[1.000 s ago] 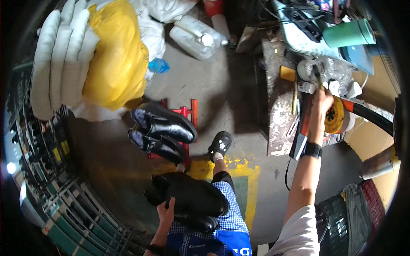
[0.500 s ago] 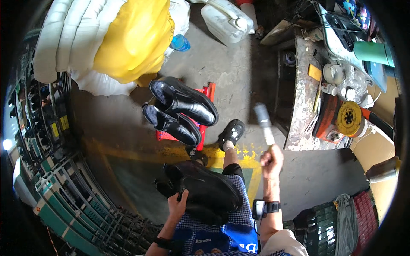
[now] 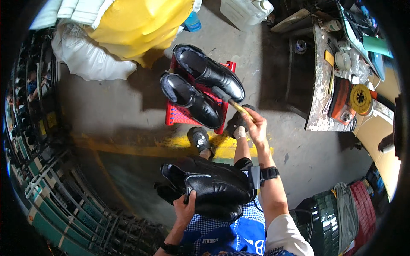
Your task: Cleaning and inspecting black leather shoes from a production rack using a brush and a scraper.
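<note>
The right hand (image 3: 256, 126) is closed round a brush (image 3: 232, 102) near black shoes (image 3: 213, 73) at the right edge of the red stool (image 3: 171, 115), the left hand (image 3: 184, 209) grips another pair (image 3: 220, 178), and what is finished cannot be told.

Shows the right forearm (image 3: 273, 194) from above, entering at the lower edge and reaching well forward, slightly inward, nearly in line with the right wrist (image 3: 265, 158). Ends in the right hand (image 3: 257, 128), closed in a grip, with curled fingers (image 3: 252, 114) directed forward and to the left. On the opposite side, presents the left forearm (image 3: 174, 234), less extended, entering at the lower edge and angled forward and inward. Terminates in the left hand (image 3: 184, 209), set farther back and closed in a clamp, left thumb (image 3: 191, 197) uppermost and pointing forward. Leaves the remaining left fingers largely hidden.
</note>
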Motion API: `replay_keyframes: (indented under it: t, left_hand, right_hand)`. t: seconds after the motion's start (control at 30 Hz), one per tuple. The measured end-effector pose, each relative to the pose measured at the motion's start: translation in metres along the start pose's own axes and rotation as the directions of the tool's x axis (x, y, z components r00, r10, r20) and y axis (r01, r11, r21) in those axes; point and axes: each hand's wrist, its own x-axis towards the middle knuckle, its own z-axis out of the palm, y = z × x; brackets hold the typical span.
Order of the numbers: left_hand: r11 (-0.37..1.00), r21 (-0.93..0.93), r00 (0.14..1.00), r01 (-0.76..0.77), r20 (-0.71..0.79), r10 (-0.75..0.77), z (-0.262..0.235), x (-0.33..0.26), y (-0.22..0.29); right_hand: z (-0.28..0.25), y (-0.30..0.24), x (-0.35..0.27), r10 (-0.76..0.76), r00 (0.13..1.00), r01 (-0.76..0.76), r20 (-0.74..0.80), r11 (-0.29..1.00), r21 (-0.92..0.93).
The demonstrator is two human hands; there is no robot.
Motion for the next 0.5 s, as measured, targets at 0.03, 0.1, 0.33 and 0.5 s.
replay_keyframes:
  t: [0.03, 0.1, 0.33, 0.5]
  left_hand:
    - [1.000, 0.001, 1.000, -0.025, -0.004, 0.025, -0.005, 0.000, -0.004]
    - [0.998, -0.008, 0.998, -0.057, -0.007, 0.057, -0.014, 0.001, -0.015]
    - [0.995, -0.094, 1.000, -0.013, -0.008, 0.013, -0.026, -0.005, -0.042]
    - [0.994, -0.087, 0.997, 0.066, -0.041, -0.070, -0.018, -0.012, -0.062]
  right_hand:
    - [-0.002, 0.003, -0.004, 0.006, 1.000, -0.006, -0.011, 0.999, -0.037]
    - [-0.003, 0.009, -0.015, -0.062, 0.998, 0.062, -0.023, 0.998, -0.018]
    - [0.016, 0.009, -0.014, -0.145, 0.988, 0.130, -0.057, 0.968, -0.215]
    - [-0.018, 0.034, -0.024, -0.108, 0.990, 0.090, -0.091, 0.979, -0.182]
